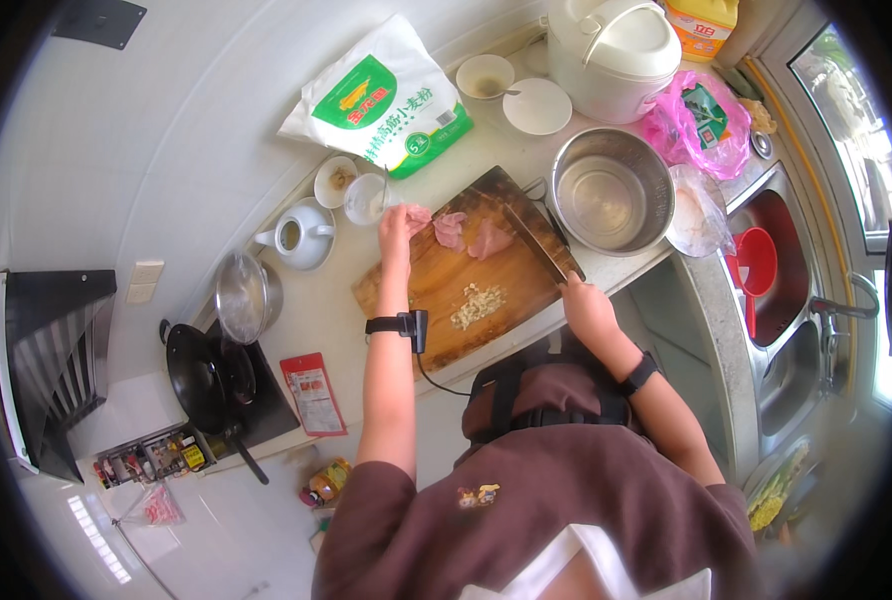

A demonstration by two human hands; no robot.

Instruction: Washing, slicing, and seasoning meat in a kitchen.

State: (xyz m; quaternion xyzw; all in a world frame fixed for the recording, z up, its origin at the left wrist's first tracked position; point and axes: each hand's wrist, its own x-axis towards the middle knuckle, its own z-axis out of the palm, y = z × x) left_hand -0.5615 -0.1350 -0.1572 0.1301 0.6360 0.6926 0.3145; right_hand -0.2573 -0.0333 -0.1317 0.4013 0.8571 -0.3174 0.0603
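Observation:
My right hand (587,302) grips the handle of a kitchen knife (540,244). Its dark blade lies across the right side of a wooden cutting board (431,330). Pink slices of raw meat (489,238) rest beside the blade. At the board's far left edge, my left hand (396,231) pinches another pink piece of meat (417,216). A pile of chopped pale bits, possibly garlic (478,305), sits on the near part of the board. Just past my left hand is a clear bowl (366,199) with a utensil in it.
A flour bag (390,101) leans against the wall. Right of the board stand a steel pot (612,191), a plastic-covered bowl (693,210) and a sink (780,315) holding a red ladle (757,262). A white teapot (307,236) and a black wok (195,375) are to the left.

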